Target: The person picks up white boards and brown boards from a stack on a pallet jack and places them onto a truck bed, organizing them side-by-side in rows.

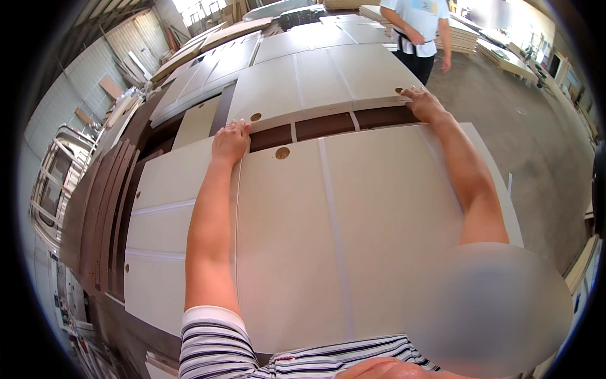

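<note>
Both arms reach forward over a large cream panel point(287, 240) with a round hole near its far left corner and pale strips across it. Beyond it lies a second cream panel point(322, 79), with holes near its two near corners. My left hand point(232, 140) grips that farther panel's near left corner, fingers bent over the edge. At its near right corner my right hand point(426, 105) is closed, fingertips on top beside the hole; its thumb is not clearly visible. Dark brown boards point(325, 126) show in the gap between the two panels.
Another cream panel point(161, 234) lies at left, beside stacked brown boards point(104, 221). More panels extend toward the back. A person in a white shirt point(416, 25) stands at the far right on the grey floor point(505, 126). A blurred patch covers the lower right.
</note>
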`<state>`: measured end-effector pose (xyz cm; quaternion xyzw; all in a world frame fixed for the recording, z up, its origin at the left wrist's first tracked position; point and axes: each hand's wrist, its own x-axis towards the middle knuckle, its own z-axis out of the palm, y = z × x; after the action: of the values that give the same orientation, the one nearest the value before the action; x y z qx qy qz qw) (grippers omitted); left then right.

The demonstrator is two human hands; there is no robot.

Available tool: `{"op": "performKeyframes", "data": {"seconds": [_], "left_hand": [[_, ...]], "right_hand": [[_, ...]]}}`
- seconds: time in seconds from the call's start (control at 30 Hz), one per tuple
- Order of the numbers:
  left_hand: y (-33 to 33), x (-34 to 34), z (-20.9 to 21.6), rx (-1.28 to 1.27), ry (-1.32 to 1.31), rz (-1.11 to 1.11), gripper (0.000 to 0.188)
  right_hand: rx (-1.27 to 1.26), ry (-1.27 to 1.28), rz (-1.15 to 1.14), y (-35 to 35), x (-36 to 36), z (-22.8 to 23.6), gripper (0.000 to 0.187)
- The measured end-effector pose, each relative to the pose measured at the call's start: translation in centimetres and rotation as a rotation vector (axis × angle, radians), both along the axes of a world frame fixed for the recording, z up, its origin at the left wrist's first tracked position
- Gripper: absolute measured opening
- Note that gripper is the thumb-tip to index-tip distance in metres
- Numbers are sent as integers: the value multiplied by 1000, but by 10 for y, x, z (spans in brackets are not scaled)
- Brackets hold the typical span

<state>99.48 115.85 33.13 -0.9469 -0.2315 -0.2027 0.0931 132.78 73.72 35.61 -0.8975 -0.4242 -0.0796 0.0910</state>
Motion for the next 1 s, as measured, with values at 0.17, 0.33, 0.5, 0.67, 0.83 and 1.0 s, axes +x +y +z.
{"op": "performKeyframes", "data": {"seconds": [0.17, 0.33, 0.5, 0.67, 0.83, 1.0], "left_hand": [[12, -12, -8, -145, -50, -28, 57], [-19, -60, 5, -702, -264, -114, 85], [-117, -185, 51, -648, 50, -181, 79], [-219, -301, 46, -413, 284, -105, 80], [-291, -365, 29, -347, 245, 95, 85], [-321, -343, 13, -228, -220, -21, 63]], "right_hand": [[156, -154, 5, 4, -12, -3, 60], [-137, 116, 24, 21, -41, -8, 87], [-145, 30, -18, 12, -47, -6, 83], [-100, -26, -69, 12, -32, -20, 76], [42, -98, 140, 41, -54, -29, 63], [134, -164, 622, -24, -66, -56, 57]]}}
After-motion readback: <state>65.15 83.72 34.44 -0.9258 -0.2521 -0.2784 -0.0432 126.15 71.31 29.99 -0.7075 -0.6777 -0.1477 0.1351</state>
